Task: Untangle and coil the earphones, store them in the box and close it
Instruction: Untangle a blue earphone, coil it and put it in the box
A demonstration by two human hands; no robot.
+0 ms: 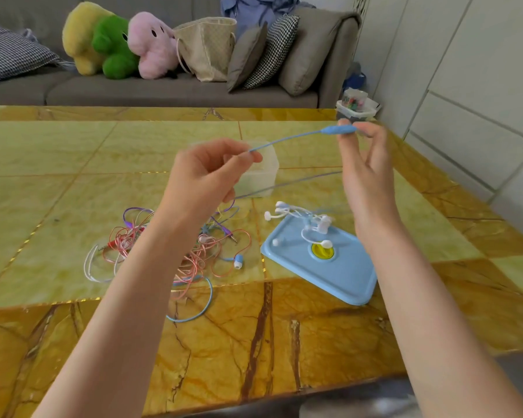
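Note:
Both hands are raised above the table with a blue earphone cable stretched between them. My left hand pinches the cable's near end, and my right hand pinches its blue remote between thumb and fingertip. A tangle of pink, purple, white and blue earphones lies below my left forearm, with a blue earbud at its right edge. The clear plastic box stands behind my left hand, partly hidden. Its blue lid lies flat to the right, with white earphones on its far edge.
The yellow marble table ends close to me at the bottom. Behind it stands a grey sofa with plush toys, a woven bag and cushions. A small container of coloured bits sits beyond the table's far right corner.

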